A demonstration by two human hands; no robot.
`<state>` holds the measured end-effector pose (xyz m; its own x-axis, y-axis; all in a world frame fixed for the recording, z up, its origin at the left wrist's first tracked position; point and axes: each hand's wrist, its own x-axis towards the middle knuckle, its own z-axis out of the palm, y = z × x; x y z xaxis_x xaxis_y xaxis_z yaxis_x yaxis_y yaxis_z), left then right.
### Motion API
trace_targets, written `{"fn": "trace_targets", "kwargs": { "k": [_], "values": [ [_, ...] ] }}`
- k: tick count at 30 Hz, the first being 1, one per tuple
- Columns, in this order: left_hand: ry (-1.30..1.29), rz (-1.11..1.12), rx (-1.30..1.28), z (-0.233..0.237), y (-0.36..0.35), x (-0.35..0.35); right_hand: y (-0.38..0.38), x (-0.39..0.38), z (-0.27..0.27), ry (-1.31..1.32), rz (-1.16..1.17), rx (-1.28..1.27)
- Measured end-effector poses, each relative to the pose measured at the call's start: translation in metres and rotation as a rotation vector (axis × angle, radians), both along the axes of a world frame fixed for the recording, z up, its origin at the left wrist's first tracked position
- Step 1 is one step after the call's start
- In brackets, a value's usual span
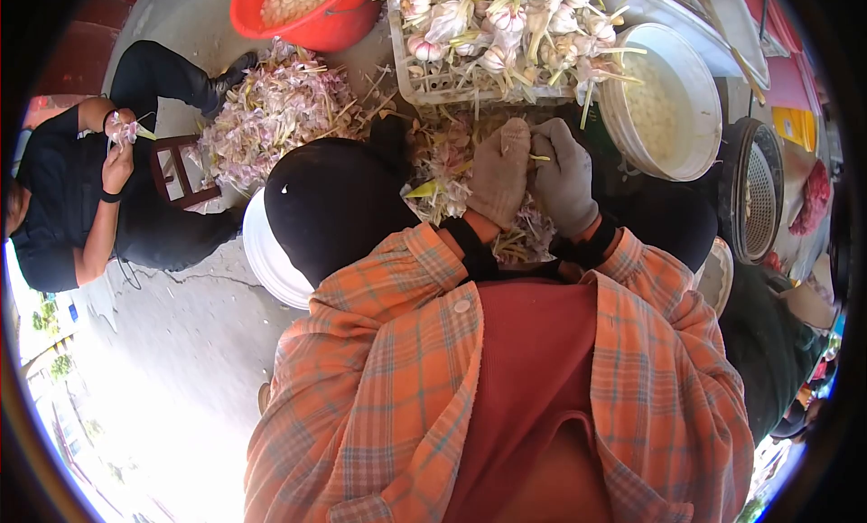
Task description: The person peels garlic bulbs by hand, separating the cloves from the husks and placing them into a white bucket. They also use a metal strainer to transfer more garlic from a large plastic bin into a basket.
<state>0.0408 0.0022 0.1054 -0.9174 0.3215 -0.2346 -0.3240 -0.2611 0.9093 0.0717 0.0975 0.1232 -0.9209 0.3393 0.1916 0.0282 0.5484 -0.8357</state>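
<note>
My left hand (499,172), in a grey glove, is closed, with its fingertips pressed up near those of my right hand (564,177), also gloved and closed. A small pale yellow stem end pokes out between them; the rest of what they hold is hidden. Both hands are above a heap of garlic skins and stems (438,166) between my knees. Just beyond them stands a white crate (420,96) full of garlic bulbs (508,19) with cut stems.
A red bucket (339,26) of peeled cloves stands beyond a skin pile (275,112). A white bucket (617,98) with pale contents and a dark-rimmed basket (757,193) are at the right. At the left a seated person (68,184) holds garlic.
</note>
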Motion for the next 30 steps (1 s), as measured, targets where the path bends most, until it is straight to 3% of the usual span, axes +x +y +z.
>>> {"fn": "trace_targets", "kwargs": {
  "k": [5,8,11,15,17,18,21,24,27,30],
  "values": [
    [0.101,-0.050,-0.125,-0.004,-0.007,-0.003,-0.002,-0.002,-0.002,-0.018,-0.029,-0.020],
    [0.217,-0.024,-0.189,-0.013,-0.004,-0.002,0.004,-0.004,-0.015,-0.011,-0.003,-0.243],
    [0.209,-0.035,-0.175,-0.013,-0.004,-0.002,0.008,-0.006,-0.007,-0.072,0.023,-0.474],
    [0.077,-0.102,-0.108,-0.005,-0.007,-0.013,0.021,-0.009,0.017,-0.343,0.037,-1.055],
    [-0.009,-0.127,0.103,-0.008,-0.005,-0.018,0.037,-0.008,0.015,-0.371,0.156,-1.287],
    [-0.053,-0.139,0.209,-0.005,-0.005,-0.020,0.033,-0.009,0.019,-0.361,0.110,-1.254],
    [-0.105,-0.137,0.110,0.008,-0.009,-0.020,0.033,-0.010,0.016,-0.365,0.062,-1.231],
    [-0.150,-0.203,0.166,-0.009,-0.006,-0.027,0.030,-0.009,0.021,-0.310,-0.049,-0.962],
    [0.086,-0.130,-0.101,-0.008,-0.006,-0.024,0.029,-0.004,0.011,-0.030,0.049,-0.223],
    [-0.090,-0.214,0.011,0.001,-0.010,-0.023,0.031,-0.001,0.020,-0.117,0.186,-0.085]
  ]
}}
